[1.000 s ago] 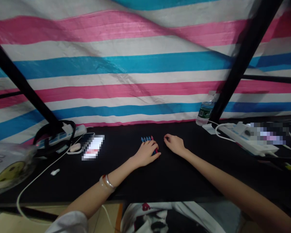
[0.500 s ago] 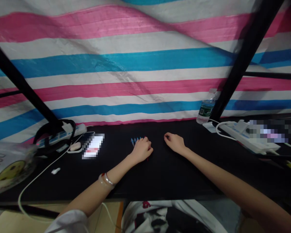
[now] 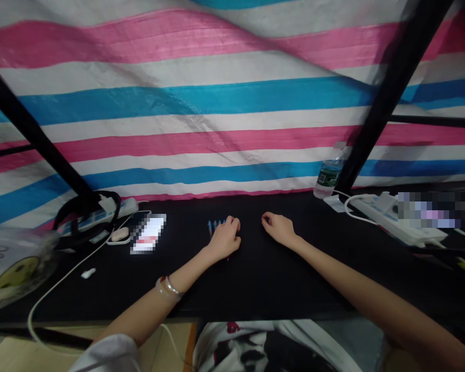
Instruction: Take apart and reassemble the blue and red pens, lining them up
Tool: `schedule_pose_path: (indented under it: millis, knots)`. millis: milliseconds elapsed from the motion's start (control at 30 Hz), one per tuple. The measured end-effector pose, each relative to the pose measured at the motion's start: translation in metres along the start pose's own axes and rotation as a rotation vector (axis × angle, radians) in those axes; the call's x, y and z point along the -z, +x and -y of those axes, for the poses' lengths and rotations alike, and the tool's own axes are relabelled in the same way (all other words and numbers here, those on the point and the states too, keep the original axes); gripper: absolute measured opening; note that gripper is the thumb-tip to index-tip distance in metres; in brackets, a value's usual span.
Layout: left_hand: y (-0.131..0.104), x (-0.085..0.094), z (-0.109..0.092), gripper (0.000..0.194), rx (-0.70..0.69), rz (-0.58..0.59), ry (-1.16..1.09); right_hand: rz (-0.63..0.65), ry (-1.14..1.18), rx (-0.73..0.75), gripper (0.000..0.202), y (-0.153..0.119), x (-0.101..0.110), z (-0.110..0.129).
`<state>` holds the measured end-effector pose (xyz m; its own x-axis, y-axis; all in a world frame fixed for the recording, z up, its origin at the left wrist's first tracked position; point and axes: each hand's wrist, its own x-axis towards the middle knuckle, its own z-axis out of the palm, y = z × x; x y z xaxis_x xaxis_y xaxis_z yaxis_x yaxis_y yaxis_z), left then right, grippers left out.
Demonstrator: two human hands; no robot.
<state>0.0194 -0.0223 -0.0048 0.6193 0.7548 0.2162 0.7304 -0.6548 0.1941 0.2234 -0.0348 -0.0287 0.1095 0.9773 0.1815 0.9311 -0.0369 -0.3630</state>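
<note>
On the black desk (image 3: 294, 289), several slim blue-tipped pens (image 3: 215, 224) lie side by side, pointing away from me. My left hand (image 3: 225, 240) is closed just right of them and covers part of the row. Below its palm peeks the reddish end of a thin pen (image 3: 228, 257); the rest of that pen is hidden by the hand. To the right, my right hand (image 3: 279, 228) rests on the desk, fingers loosely curled in, with nothing visible in them.
Left of the pens lie a lit phone (image 3: 149, 235), an earbud case (image 3: 120, 234), a small white object (image 3: 88, 273), black headphones (image 3: 67, 232) and a plastic bag (image 3: 19, 268). At right stand a water bottle (image 3: 328, 173) and a power strip (image 3: 406, 222). A striped sheet (image 3: 217, 119) hangs behind.
My left hand has shifted slightly left, toward the row of pens, and the reddish end beneath it has moved left too. My right hand has stayed in place.
</note>
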Motion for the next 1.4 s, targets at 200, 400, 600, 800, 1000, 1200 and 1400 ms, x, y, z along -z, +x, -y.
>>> schedule_pose_path:
  millis: [200, 400, 600, 800, 1000, 1200, 1400]
  knots:
    - [-0.003, 0.004, -0.008, 0.028, -0.091, -0.151, -0.242, 0.001, -0.008, -0.003, 0.027, 0.0, 0.002, 0.001]
    - [-0.005, 0.002, -0.014, 0.044, -0.25, -0.433, -0.38, -0.001, -0.003, 0.004, 0.028, -0.001, 0.003, 0.001]
    - [-0.011, -0.005, -0.014, 0.061, -0.414, -0.665, -0.408, -0.015, 0.061, 0.023, 0.027, -0.001, 0.0, -0.001]
    - [-0.011, -0.004, -0.011, 0.04, -0.577, -0.577, -0.3, -0.166, 0.299, 0.152, 0.048, -0.002, -0.004, -0.001]
    - [-0.004, -0.002, -0.005, 0.033, -0.648, -0.457, -0.356, -0.339, 0.29, 0.5, 0.043, -0.003, -0.006, 0.0]
    - [-0.002, 0.0, -0.007, 0.029, -0.527, -0.55, -0.438, -0.3, 0.321, 0.573, 0.035, -0.004, -0.004, 0.001]
    - [0.005, 0.003, 0.002, 0.016, -0.119, -0.631, -0.528, -0.301, 0.274, 0.573, 0.032, -0.007, 0.001, 0.004]
